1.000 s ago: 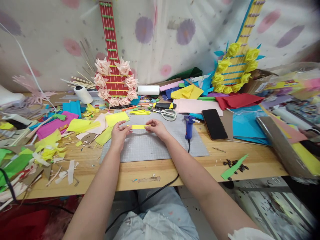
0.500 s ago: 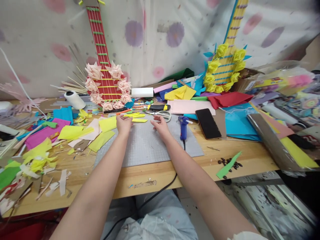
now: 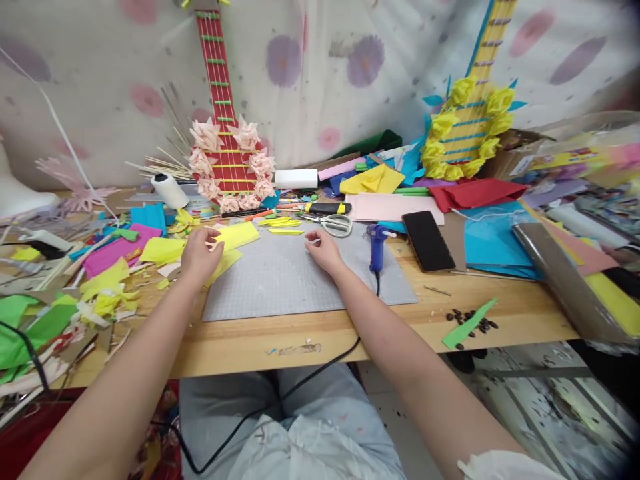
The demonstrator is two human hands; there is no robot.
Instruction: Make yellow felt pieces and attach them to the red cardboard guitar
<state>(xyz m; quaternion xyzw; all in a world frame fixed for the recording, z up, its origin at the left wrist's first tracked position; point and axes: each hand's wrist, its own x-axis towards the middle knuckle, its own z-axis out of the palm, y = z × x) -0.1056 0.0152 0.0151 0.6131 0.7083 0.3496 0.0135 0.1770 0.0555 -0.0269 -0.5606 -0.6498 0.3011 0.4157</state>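
My left hand [image 3: 201, 257] is over the left edge of the grey cutting mat [image 3: 280, 280], its fingers loosely bent and apart beside a yellow paper sheet [image 3: 237, 236]; I see nothing gripped in it. A second yellow piece [image 3: 225, 265] lies partly under that hand. Above the middle of the mat hovers my right hand [image 3: 324, 252], fingers slightly curled and holding nothing visible. Several narrow folded yellow paper strips [image 3: 286, 232] rest at the mat's back edge. Scissors [image 3: 336, 225] lie just behind my right hand, and a blue glue gun [image 3: 377, 248] to its right.
A red paper guitar [image 3: 231, 160] and a yellow one [image 3: 465, 137] lean at the back. Paper scraps [image 3: 107, 287] cover the left. A phone [image 3: 428, 241], blue sheets [image 3: 493, 243] and dark beads [image 3: 483, 325] lie right. A black cord [image 3: 320, 383] hangs over the front edge.
My left hand has moved left from the folded yellow strips to the yellow sheets, leaving the strips on the mat. My right hand stays over the mat; the view has shifted left.
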